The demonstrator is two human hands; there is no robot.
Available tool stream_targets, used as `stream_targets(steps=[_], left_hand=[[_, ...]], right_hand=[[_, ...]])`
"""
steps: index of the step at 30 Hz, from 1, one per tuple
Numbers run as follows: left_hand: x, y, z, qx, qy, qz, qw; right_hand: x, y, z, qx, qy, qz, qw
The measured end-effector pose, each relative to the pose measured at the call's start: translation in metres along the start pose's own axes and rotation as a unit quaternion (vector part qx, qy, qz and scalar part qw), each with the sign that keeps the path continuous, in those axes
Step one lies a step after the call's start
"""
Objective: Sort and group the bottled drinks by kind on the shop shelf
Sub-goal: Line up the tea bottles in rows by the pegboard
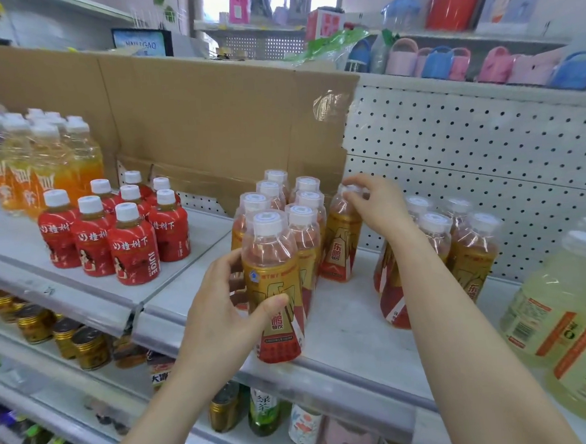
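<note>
We reach both bare forearms forward. Our left hand [221, 312] grips the near bottle [275, 291], thumb across its front and fingers behind. Our right hand [378, 206], farther out with wrist bent, pinches the far bottle [340, 239] at its top with curled fingertips.

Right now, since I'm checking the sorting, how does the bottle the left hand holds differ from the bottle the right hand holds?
The front bottle is gripped round its label by the left hand; the back bottle is pinched at its cap by the right hand. The front bottle stands at the shelf edge, the back bottle deeper in. The front bottle's cap shows; fingers cover the back bottle's. Both have gold and red labels.
</note>
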State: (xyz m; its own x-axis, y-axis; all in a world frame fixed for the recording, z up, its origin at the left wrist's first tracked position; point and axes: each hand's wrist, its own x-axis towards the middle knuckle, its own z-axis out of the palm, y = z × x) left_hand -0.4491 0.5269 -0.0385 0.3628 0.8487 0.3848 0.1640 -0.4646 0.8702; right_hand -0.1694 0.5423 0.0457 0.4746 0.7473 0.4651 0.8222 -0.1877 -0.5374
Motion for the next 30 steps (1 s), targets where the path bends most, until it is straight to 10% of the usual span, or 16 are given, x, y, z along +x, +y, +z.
stream_targets(steps=[10, 15, 19, 24, 30], left_hand=[[-0.005, 0.003, 0.003, 0.006, -0.025, 0.027, 0.999], [-0.004, 0.013, 0.023, 0.013, -0.048, 0.067, 0.996], [0.002, 0.019, 0.041, 0.063, -0.079, 0.14, 0.985], [0.038, 0.019, 0.034, 0.185, 0.103, 0.291, 0.933], [0.073, 0.005, 0.032, 0.317, 0.053, 0.302, 0.897]], right_hand=[[-0.047, -0.026, -0.022, 0.056, 0.034, -0.059, 0.996], [-0.132, -0.055, -0.04, 0.143, -0.147, -0.083, 0.975], [-0.146, -0.039, -0.043, 0.128, -0.068, -0.046, 0.988], [-0.14, -0.022, -0.041, 0.025, -0.018, -0.009, 0.999], [-0.114, -0.023, -0.019, -0.042, 0.012, -0.022, 0.999]])
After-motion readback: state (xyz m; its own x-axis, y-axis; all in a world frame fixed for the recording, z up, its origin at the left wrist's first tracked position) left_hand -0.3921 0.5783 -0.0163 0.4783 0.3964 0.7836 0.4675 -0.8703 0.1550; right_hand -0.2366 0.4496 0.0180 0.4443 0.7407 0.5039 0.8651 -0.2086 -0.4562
